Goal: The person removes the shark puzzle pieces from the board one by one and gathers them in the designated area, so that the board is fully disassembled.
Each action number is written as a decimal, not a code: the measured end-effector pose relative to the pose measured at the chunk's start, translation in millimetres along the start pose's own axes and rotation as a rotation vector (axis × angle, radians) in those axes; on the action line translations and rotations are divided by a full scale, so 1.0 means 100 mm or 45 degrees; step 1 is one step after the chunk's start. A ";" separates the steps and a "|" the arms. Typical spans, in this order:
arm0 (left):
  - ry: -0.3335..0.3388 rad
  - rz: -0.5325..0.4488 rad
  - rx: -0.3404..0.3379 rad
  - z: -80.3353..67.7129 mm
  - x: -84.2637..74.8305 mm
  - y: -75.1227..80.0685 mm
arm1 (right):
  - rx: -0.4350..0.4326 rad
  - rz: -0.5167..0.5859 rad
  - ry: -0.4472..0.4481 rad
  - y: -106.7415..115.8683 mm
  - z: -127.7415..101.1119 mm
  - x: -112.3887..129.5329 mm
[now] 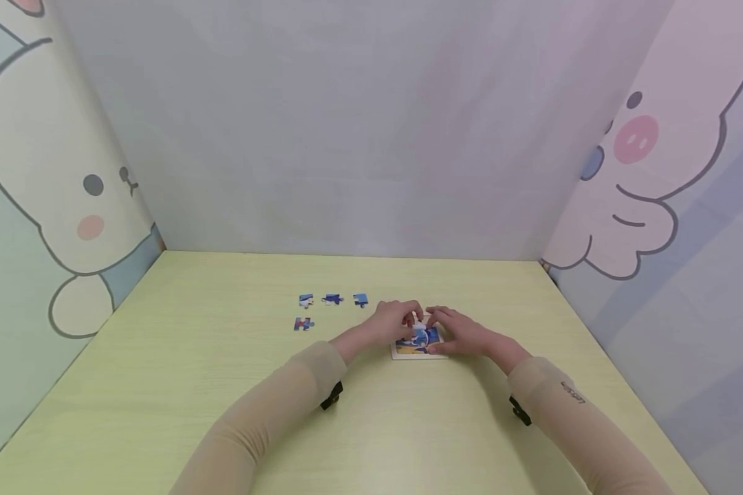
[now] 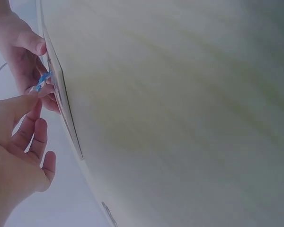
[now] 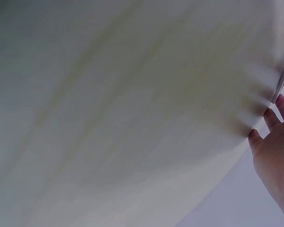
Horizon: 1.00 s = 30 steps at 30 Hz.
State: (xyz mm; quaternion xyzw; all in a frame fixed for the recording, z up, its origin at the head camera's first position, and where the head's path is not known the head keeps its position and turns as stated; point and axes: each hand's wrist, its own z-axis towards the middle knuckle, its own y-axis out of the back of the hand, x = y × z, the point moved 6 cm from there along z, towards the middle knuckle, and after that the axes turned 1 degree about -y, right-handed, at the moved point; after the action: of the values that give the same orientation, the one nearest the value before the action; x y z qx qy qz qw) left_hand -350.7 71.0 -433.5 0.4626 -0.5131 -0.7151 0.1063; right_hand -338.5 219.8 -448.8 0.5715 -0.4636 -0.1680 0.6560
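In the head view, just right of centre in the lower half, a person's left hand (image 1: 391, 324) is pinching a small blue-and-white jigsaw piece (image 2: 41, 82) at its thumb tip. The piece is jutting from the pinch over a flat, white-bordered picture puzzle board (image 1: 416, 357); whether they are touching, one cannot tell. The right hand (image 1: 466, 334) is bracing the board's right side, its fingers spread. Four loose multicoloured jigsaw pieces (image 1: 332, 300) are lying left of the board on the pale yellow-green tabletop (image 1: 384, 433).
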 end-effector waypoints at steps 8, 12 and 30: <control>-0.046 -0.136 -0.041 -0.08 -0.04 0.15 | 0.009 -0.002 -0.032 -0.02 0.01 -0.04; -0.072 -0.200 -0.032 -0.13 -0.05 0.24 | 0.006 -0.009 -0.035 -0.03 0.01 -0.05; -0.084 -0.297 -0.052 -0.40 0.13 0.66 | 0.029 0.001 -0.049 -0.03 0.03 -0.05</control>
State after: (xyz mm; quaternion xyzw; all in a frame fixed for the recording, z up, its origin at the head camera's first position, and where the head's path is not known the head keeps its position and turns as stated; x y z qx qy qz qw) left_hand -348.1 7.2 -387.2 0.4931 -0.4443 -0.7478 0.0148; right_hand -342.5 220.3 -453.9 0.5754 -0.4782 -0.1734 0.6405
